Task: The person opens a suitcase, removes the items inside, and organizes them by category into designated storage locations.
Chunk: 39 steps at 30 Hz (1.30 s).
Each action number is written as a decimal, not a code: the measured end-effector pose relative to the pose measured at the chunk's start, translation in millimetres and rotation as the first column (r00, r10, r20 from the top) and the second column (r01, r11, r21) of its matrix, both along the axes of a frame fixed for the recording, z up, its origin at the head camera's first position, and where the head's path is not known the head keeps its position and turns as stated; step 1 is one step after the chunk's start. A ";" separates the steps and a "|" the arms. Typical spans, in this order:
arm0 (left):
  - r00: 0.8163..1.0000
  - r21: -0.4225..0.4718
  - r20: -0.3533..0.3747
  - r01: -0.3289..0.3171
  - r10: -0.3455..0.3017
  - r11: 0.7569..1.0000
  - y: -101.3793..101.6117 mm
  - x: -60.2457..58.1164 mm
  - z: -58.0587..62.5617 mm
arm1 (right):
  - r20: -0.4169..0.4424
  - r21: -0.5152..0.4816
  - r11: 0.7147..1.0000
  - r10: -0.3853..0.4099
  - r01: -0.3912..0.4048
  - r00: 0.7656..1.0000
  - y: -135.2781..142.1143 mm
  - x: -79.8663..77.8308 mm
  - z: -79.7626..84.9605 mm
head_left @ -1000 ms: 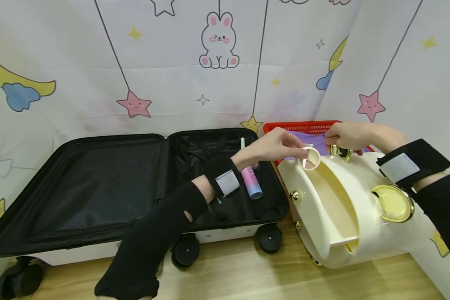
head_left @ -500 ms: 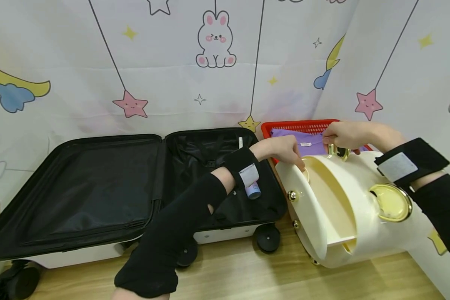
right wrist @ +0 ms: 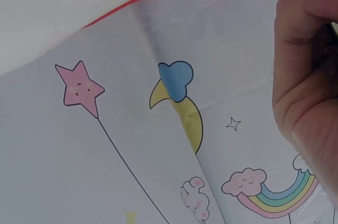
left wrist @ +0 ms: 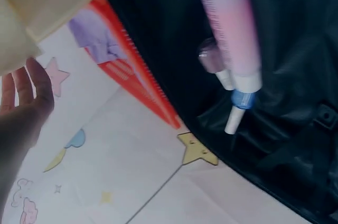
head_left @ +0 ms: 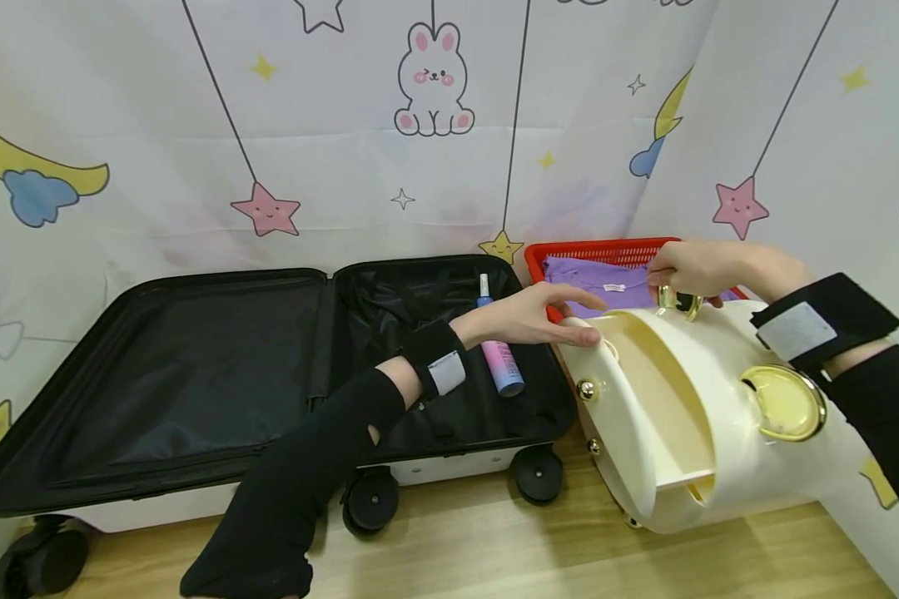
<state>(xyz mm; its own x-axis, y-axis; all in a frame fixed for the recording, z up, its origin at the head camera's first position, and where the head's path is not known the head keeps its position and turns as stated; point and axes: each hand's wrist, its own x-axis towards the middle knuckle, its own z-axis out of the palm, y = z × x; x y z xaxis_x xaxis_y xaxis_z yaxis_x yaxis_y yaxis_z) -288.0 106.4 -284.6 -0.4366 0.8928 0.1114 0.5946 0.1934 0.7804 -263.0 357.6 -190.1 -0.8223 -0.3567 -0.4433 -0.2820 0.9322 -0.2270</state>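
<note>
My left hand (head_left: 543, 314) is at the top edge of the pulled-out front panel (head_left: 629, 424) of a glossy cream storage box (head_left: 749, 449). Its fingers are spread and fairly straight, with nothing between them; whether they touch the panel is unclear. Just inside the panel shows the curved rim of a cream ring-shaped object (head_left: 612, 350), mostly hidden. My right hand (head_left: 697, 270) grips the gold handle (head_left: 682, 304) on top of the box. In the left wrist view my left hand (left wrist: 29, 94) is beside the cream panel.
An open black-lined suitcase (head_left: 172, 374) lies left of the box. It holds a pink-and-blue spray bottle (head_left: 503, 368) and a small purple-ended bottle (left wrist: 211, 57). Behind the box, a red basket (head_left: 599, 250) contains folded purple cloth (head_left: 592, 274). A printed curtain hangs behind.
My left hand carried the cream ring-shaped object to the box, put it down inside the front panel and let go, then drew back left. My right hand stayed on the handle.
</note>
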 end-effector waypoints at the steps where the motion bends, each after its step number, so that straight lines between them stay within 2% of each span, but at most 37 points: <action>1: 1.000 0.007 0.016 0.010 -0.010 1.000 -1.6 0.0 -4.6 | 0.008 -0.005 1.000 -0.003 0.003 1.000 0.1 0.0 0.2; 4: 0.998 0.024 0.051 0.021 -0.023 0.999 -1.9 1.4 -17.2 | 0.021 -0.014 1.000 -0.011 0.011 1.000 0.0 0.1 0.5; 8: 0.998 0.033 0.065 -0.019 0.017 0.999 3.9 7.3 -27.9 | 0.035 -0.021 1.000 -0.019 0.020 0.999 -0.8 -0.2 0.1; 14: 0.995 0.008 -0.043 -0.085 0.085 0.996 20.3 19.9 -34.0 | 0.059 -0.033 0.999 -0.028 0.030 0.998 -2.9 -0.3 -0.7; 18: 0.981 0.020 -0.127 -0.145 0.147 0.989 29.9 26.0 -36.1 | 0.063 -0.038 0.999 -0.033 0.035 0.997 -4.8 -0.4 -0.5; 23: 0.963 0.071 -0.149 -0.216 0.224 0.974 33.2 27.1 -38.1 | 0.060 -0.037 0.999 -0.027 0.030 0.998 -6.3 -0.5 -0.2; 27: 0.963 0.097 -0.143 -0.218 0.230 0.971 34.2 28.3 -40.3 | 0.046 -0.021 1.000 -0.017 0.018 0.999 -4.1 -0.2 0.3; 30: 0.953 0.094 -0.169 -0.239 0.252 0.966 35.4 34.2 -42.5 | 0.037 -0.017 1.000 -0.007 0.008 0.999 -1.3 0.7 0.9; 32: 0.931 0.060 -0.220 -0.284 0.290 0.957 35.6 42.2 -44.6 | 0.031 -0.017 1.000 0.002 -0.001 1.000 0.8 1.6 1.6; 34: 0.897 0.001 -0.303 -0.338 0.323 0.941 36.2 52.7 -47.2 | 0.021 -0.021 1.000 0.016 -0.016 1.000 3.7 2.2 2.1; 35: 0.872 -0.033 -0.365 -0.364 0.327 0.931 37.0 58.6 -48.3 | 0.014 -0.022 1.000 0.017 -0.017 1.000 5.3 2.6 2.1; 38: 0.801 -0.129 -0.529 -0.402 0.281 0.906 42.8 76.5 -50.6 | 0.002 -0.021 1.000 0.023 -0.023 1.000 9.1 3.6 1.9; 39: 0.791 -0.156 -0.557 -0.398 0.252 0.904 45.8 82.1 -50.7 | 0.003 -0.024 1.000 0.020 -0.020 1.000 10.2 3.6 1.4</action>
<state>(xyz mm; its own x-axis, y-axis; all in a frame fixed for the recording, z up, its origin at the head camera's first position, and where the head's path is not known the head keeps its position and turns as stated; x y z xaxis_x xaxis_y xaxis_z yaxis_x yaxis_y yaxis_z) -205.9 152.2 -335.3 -0.6494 0.7352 0.1944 0.7555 0.5945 0.2755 -259.3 367.9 -188.7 -0.8134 -0.3839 -0.4371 -0.3000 0.9205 -0.2502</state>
